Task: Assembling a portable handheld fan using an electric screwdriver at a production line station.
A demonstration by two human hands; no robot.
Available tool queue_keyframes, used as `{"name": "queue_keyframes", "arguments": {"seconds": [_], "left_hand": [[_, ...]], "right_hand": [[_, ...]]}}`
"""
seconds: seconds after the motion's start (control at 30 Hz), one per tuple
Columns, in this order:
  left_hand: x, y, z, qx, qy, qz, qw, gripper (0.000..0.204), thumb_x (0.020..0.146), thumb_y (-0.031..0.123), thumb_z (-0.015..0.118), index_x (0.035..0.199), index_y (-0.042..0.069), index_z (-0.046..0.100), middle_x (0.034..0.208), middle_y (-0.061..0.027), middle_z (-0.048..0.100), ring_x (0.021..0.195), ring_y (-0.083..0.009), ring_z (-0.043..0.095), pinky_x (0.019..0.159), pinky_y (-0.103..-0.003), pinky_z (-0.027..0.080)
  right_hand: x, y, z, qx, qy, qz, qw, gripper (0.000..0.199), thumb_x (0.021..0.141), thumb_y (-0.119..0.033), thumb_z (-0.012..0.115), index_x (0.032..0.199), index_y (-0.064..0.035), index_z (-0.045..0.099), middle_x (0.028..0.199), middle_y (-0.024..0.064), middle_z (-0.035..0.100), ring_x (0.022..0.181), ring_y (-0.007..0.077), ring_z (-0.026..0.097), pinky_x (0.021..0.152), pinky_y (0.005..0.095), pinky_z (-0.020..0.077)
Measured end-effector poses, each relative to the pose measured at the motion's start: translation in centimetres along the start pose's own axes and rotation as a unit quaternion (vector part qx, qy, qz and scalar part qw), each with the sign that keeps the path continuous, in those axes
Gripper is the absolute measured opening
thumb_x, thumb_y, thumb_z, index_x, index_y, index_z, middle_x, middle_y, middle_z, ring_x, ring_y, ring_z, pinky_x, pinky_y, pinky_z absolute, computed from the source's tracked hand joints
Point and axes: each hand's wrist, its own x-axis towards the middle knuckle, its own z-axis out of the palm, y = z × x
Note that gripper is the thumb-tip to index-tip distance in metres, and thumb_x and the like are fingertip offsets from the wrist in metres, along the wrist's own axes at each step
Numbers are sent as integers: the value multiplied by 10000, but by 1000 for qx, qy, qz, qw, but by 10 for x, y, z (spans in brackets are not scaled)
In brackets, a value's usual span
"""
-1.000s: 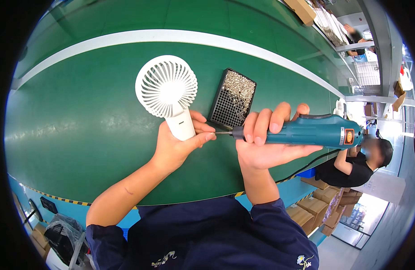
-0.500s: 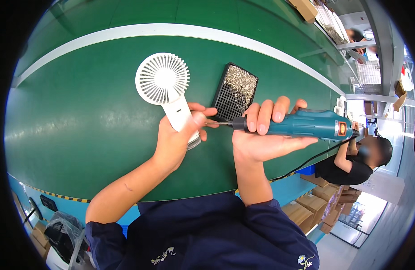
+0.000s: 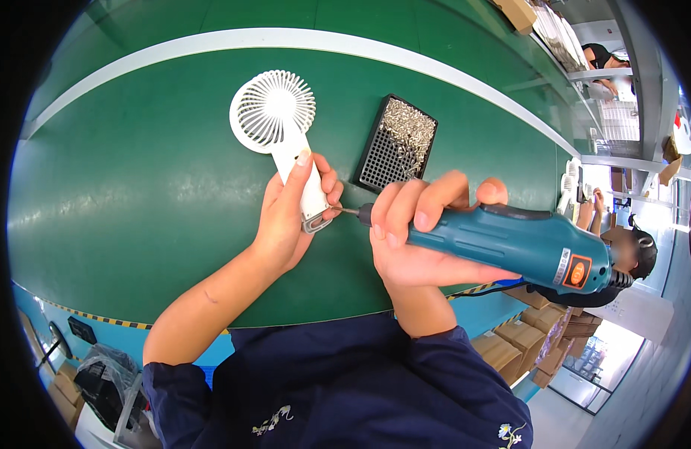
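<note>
A white handheld fan [image 3: 273,112] with a round ribbed grille lies in my left hand [image 3: 289,206], whose fingers wrap its handle. At the handle's lower end is a grey loop [image 3: 313,224]. My right hand [image 3: 416,239] grips a teal electric screwdriver [image 3: 503,243], held sideways. Its thin bit points left and meets the lower end of the fan's handle by my left fingertips; whether a screw sits there is too small to tell. Beyond my right hand stands a black gridded tray [image 3: 372,166], partly covered with small silvery screws [image 3: 411,127].
The green tabletop [image 3: 136,202] has a white strip [image 3: 211,45] across its far side and a striped near edge. A black cord trails from the screwdriver. At the right another person [image 3: 622,262] sits by the table, near more white fans [image 3: 568,185]. Cardboard boxes [image 3: 521,344] stand below.
The screwdriver has swung its rear end nearer, and its bit now meets the fan's handle. My left hand has turned the fan and regripped, with the thumb on the handle.
</note>
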Motion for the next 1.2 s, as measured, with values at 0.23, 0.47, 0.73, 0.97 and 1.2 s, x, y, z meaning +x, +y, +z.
{"name": "queue_keyframes", "arguments": {"seconds": [0.23,0.47,0.73,0.97,1.2], "left_hand": [[-2,0,2,6,-11,-9,1000,296,964,376,453,931,83,460,777,-19,467,710,-110,447,573,-240,377],[-3,2,2,4,-25,-14,1000,296,965,386,450,930,93,465,777,-11,468,711,-106,445,575,-241,375],[-1,0,-3,-12,-21,-15,1000,318,966,407,442,916,94,464,760,-13,462,705,-115,446,561,-245,371],[1,2,-6,-28,-49,-35,998,328,970,416,419,924,94,465,742,-19,461,643,-122,434,546,-253,360],[0,5,-6,-55,-49,-54,996,321,988,399,359,924,98,449,719,-5,416,606,-109,390,530,-232,337]], "right_hand": [[1,7,-2,-8,21,-5,1000,844,709,-844,360,1174,-142,415,714,126,496,462,242,482,406,364,394],[0,11,3,-13,1,-12,1000,852,714,-844,351,1166,-124,412,712,133,494,430,231,454,410,371,402],[2,-4,-3,10,-29,9,999,828,729,-819,383,1196,-137,433,741,141,485,485,256,480,441,377,398],[19,-16,-18,-30,9,-58,998,865,717,-851,321,1227,-161,424,732,101,481,428,203,467,379,323,386],[27,-15,-31,-170,52,-118,977,801,767,-825,254,1149,-141,420,695,41,443,383,129,369,333,272,336]]}}
